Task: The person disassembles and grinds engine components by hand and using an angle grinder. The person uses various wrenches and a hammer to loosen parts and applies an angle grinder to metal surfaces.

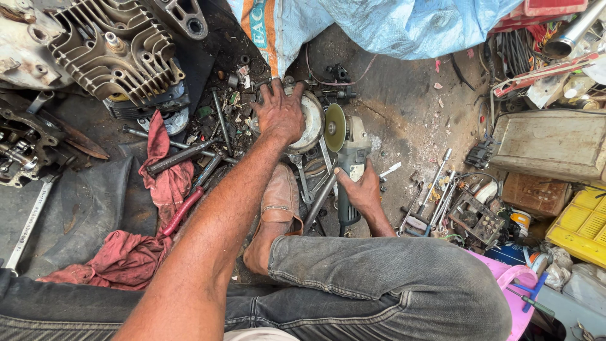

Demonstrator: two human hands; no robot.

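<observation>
My left hand lies palm down on a round metal part on the dirty floor, fingers spread over its top and left edge. My right hand grips the grey body of an angle grinder. The grinder's yellowish disc stands upright right beside the round part's right edge. My brown shoe rests on the floor just below the part, and my grey trouser legs fill the bottom of the view.
An engine cylinder head sits at top left. Red rags, a red-handled tool and metal rods lie left. Spanners and a socket tray lie right, beside a wooden box and yellow crate. A blue sack hangs above.
</observation>
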